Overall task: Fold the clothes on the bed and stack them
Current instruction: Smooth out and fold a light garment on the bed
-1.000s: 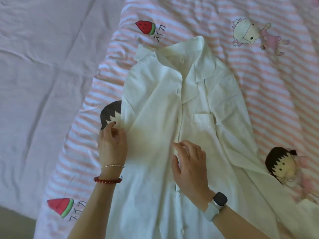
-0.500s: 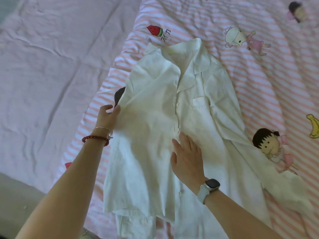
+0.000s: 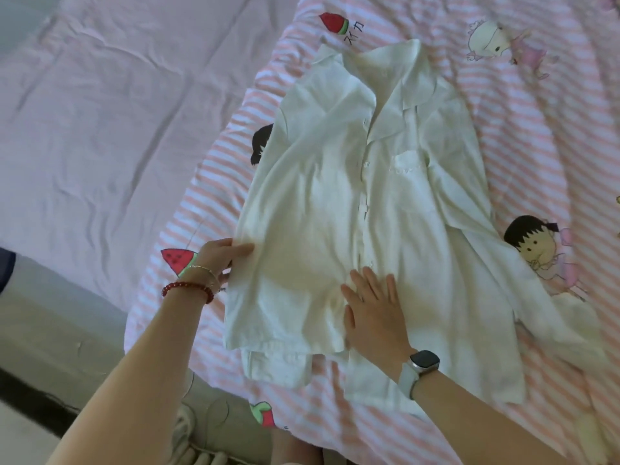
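A white button-up shirt (image 3: 385, 203) lies face up on the pink striped quilt (image 3: 553, 129), collar at the far end. Its left side is folded inward over the front, and its right sleeve trails out to the right. My left hand (image 3: 219, 256) pinches the folded left edge of the shirt, thumb on top. My right hand (image 3: 372, 310) lies flat, fingers straight, pressing on the shirt's button line near the hem.
The quilt carries cartoon girls (image 3: 536, 250) and watermelon prints (image 3: 177, 260). A plain pink sheet (image 3: 100, 129) covers the bed to the left. The bed's near edge and the floor (image 3: 40, 364) lie at lower left.
My left hand slid down the shirt's folded left edge toward the hem. My right hand moved a little down the button line. The view pulled back, showing the whole hem.
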The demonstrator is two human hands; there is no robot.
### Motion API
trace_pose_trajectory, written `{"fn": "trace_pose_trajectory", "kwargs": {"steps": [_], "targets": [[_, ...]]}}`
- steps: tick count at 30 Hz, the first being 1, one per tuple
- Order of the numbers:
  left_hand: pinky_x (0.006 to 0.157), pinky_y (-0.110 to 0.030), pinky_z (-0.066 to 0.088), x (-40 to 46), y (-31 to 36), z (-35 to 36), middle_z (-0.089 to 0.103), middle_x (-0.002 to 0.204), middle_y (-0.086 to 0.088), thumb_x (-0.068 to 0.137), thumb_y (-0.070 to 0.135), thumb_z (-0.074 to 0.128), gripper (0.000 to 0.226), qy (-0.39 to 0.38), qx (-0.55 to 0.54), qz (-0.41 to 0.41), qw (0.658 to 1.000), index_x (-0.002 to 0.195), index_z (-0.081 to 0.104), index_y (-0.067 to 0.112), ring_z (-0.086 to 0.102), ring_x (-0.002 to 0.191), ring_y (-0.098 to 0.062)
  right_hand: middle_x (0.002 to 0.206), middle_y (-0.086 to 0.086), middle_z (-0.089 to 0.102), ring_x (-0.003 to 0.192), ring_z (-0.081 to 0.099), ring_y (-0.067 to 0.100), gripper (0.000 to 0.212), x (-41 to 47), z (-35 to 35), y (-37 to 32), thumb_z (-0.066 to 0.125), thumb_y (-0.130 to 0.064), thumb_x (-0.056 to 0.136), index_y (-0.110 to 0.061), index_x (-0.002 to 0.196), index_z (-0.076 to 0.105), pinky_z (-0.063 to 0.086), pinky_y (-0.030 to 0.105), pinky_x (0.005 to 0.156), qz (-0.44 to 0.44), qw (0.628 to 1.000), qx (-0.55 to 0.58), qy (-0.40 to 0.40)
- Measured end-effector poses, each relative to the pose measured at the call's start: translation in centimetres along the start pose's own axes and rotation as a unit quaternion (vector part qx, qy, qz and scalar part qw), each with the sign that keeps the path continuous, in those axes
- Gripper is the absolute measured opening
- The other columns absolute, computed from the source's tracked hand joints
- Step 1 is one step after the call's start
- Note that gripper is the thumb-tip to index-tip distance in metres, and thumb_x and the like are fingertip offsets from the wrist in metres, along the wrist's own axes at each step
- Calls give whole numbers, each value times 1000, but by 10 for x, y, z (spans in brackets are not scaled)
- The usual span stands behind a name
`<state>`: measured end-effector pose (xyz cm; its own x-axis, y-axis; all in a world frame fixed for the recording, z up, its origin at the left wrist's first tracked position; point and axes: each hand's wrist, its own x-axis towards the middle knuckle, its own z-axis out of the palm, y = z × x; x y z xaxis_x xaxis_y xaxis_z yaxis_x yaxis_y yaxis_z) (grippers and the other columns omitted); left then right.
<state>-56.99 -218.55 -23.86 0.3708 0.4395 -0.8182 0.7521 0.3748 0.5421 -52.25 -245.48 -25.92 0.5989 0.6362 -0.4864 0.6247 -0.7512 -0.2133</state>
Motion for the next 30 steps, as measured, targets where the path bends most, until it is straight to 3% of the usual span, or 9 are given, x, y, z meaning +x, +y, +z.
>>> {"fn": "trace_pose_trajectory", "kwargs": {"steps": [5,8,12,16,19,21,24,26,30], "targets": [[65,-32,51,-4,15,-24,65,85,-3,86,20,64,11,-38,-62,2,997,89,64,10,61,77,-18,154,3,20,144,3,21,40,0,-12,-32,32,-27,95,-18,130,47,-9,44,114,29,998,38,42],[59,-29,56,-1,15,-35,63,84,-5,94,16,51,13,-97,-56,-7,994,88,60,8,62,73,-19,150,8,29,142,17,26,41,9,-17,-70,39,-20,94,-14,133,47,6,40,115,-49,988,106,103],[52,-25,56,10,17,-55,60,79,-10,94,11,52,10,-92,-22,18,995,86,55,7,60,68,-21,158,-2,4,144,1,19,51,35,-14,-109,29,-28,99,-27,148,14,8,40,116,-40,991,125,-18],[50,-24,47,31,41,-94,48,71,-4,87,10,61,17,-23,-6,94,995,75,50,13,47,59,-15,158,-4,2,144,1,15,48,53,-9,-112,25,-29,100,-23,148,18,8,36,115,24,994,58,-89],[54,-23,39,44,59,-119,49,73,2,83,9,65,19,70,92,218,969,80,49,18,45,61,-10,153,-3,24,141,19,15,40,59,-14,-123,28,-25,99,-20,137,40,18,32,110,75,994,65,-54],[58,-24,42,49,68,-126,53,81,5,84,12,63,18,88,95,269,955,96,50,19,49,66,-9,130,5,50,124,43,23,32,66,-23,-140,34,-21,96,-15,119,55,30,30,95,129,987,86,40],[70,-29,42,59,64,-132,57,96,-2,90,21,57,26,34,138,215,966,115,53,13,54,80,-17,115,4,56,106,49,26,29,83,-39,-171,41,-15,93,-13,117,57,34,33,82,136,969,155,139],[76,-36,43,64,52,-139,59,94,-14,90,27,59,24,-49,180,143,972,99,60,5,52,85,-21,123,6,54,114,48,27,34,96,-49,-188,44,-12,92,-12,124,54,36,35,89,82,964,190,164],[71,-38,42,65,48,-158,50,79,-12,68,42,57,38,-79,101,104,986,80,55,6,45,76,-20,154,3,21,142,15,19,49,124,-55,-202,34,-21,97,-19,145,26,17,38,113,50,984,153,81]]}}
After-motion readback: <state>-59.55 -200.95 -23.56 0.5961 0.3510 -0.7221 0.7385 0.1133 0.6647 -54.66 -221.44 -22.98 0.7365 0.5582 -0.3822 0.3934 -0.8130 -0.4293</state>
